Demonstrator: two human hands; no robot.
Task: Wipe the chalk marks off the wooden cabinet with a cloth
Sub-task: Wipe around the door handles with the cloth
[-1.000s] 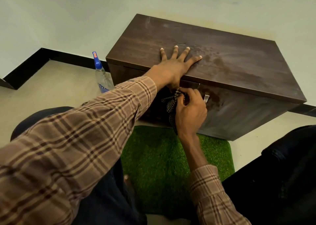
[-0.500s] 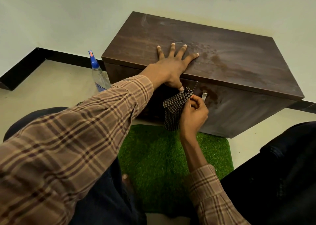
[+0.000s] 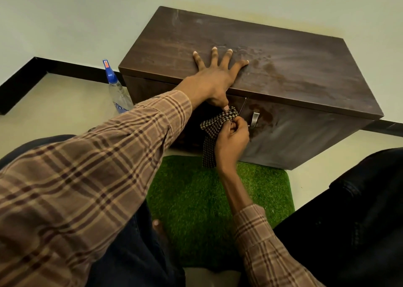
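A low dark wooden cabinet (image 3: 294, 53) stands against the pale wall, its top streaked with pale smears and damp patches. My left hand (image 3: 214, 75) lies flat on the top near the front edge, fingers spread, thumb hooked over the edge. My right hand (image 3: 232, 139) is closed on a black-and-white checked cloth (image 3: 214, 123), which it presses against the cabinet's front just left of a metal door handle (image 3: 254, 118). A tail of the cloth hangs down below my fist. The left door's face is mostly hidden behind my arms.
A clear spray bottle with a blue cap (image 3: 116, 89) stands on the floor at the cabinet's left corner. A green artificial-grass mat (image 3: 196, 191) lies in front of the cabinet between my knees. Black skirting (image 3: 54, 65) runs along the wall.
My right hand has pulled the cloth out from under the top's overhang, so more of it shows, bunched at the door's upper edge. My left hand has stayed flat on the top.
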